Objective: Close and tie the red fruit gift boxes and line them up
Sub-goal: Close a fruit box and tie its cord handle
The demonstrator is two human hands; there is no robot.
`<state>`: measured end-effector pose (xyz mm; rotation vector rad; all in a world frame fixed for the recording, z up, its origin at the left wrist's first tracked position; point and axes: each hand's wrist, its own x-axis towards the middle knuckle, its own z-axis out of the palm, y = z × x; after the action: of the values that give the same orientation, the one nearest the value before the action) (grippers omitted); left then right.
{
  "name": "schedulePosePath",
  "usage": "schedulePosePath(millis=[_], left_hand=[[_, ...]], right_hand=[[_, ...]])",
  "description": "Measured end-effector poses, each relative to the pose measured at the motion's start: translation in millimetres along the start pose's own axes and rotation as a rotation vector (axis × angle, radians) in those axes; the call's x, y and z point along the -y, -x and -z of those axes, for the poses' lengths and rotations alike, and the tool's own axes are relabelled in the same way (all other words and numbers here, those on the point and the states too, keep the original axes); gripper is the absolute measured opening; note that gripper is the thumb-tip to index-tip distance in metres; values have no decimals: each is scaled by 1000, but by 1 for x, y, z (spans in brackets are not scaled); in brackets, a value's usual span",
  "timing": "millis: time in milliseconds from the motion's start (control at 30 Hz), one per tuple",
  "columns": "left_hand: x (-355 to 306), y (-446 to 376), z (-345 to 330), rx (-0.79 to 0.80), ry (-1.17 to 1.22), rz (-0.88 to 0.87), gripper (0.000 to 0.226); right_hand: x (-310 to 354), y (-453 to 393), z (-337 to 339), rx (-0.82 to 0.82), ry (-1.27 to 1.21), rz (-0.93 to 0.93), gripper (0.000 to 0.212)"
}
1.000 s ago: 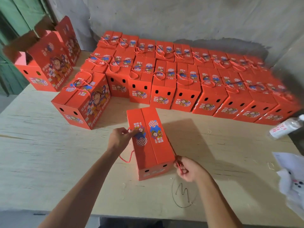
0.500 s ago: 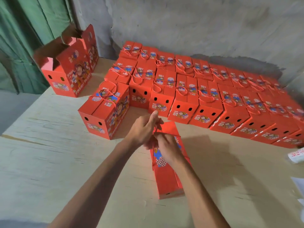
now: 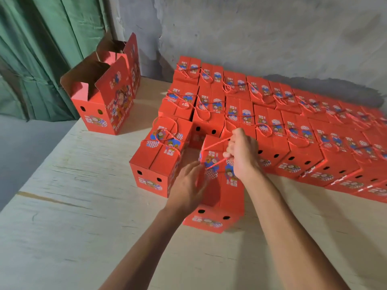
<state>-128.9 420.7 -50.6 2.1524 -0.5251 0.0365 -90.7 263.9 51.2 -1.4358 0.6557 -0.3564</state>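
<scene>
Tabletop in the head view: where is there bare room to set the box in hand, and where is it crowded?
The table lies bare left of the box being tied, up to the open boxes, and along the near edge under both arms. It is also bare right of it, in front of the tied rows. By the wall, boxes stand packed side to side.

Clearances and obstructions, wooden table [image 3: 62, 237]

Beyond the right hand's fingers [image 3: 234, 147]: packed rows of tied boxes [image 3: 282, 122] reach back to the grey wall [image 3: 251, 38], no gap between them. Just beside the left hand's fingers [image 3: 194, 170], on their outer side: a lone tied box [image 3: 159, 162], near the worked box [image 3: 215, 208] with a narrow channel between. Farther out past it: two open-flapped boxes [image 3: 104, 101] by the green curtain [image 3: 41, 49]. Behind both wrists and to the left: broad bare tabletop, passable.
</scene>
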Motion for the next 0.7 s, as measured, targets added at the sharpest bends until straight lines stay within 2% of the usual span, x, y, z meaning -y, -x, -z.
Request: schedulePosePath(millis=[67,133,233,333,433,633,700], left_hand=[[8,-10,-1,25,-61,-34,56],[14,-22,-6,26,-56,10,64],[34,-44,-19,-95,-221,-45,59],[57,-53,-25,-98,-406,-11,52],[72,-53,-30,-88,-494,14,52],[61,-55,-28,-78,-466,55,51],[60,-56,-25,-60,-450,69,51]], right_hand=[[0,-8,-19,-42,-18,-3,40],[-4,-20,-35,-53,-121,-31,39],[-13,-40,-50,7,-178,-1,40],[-32,-51,-59,128,-9,74,42],[-51,-50,-62,232,175,176,37],[-89,-26,-39,29,480,309,17],[-98,-16,-37,-44,614,396,25]])
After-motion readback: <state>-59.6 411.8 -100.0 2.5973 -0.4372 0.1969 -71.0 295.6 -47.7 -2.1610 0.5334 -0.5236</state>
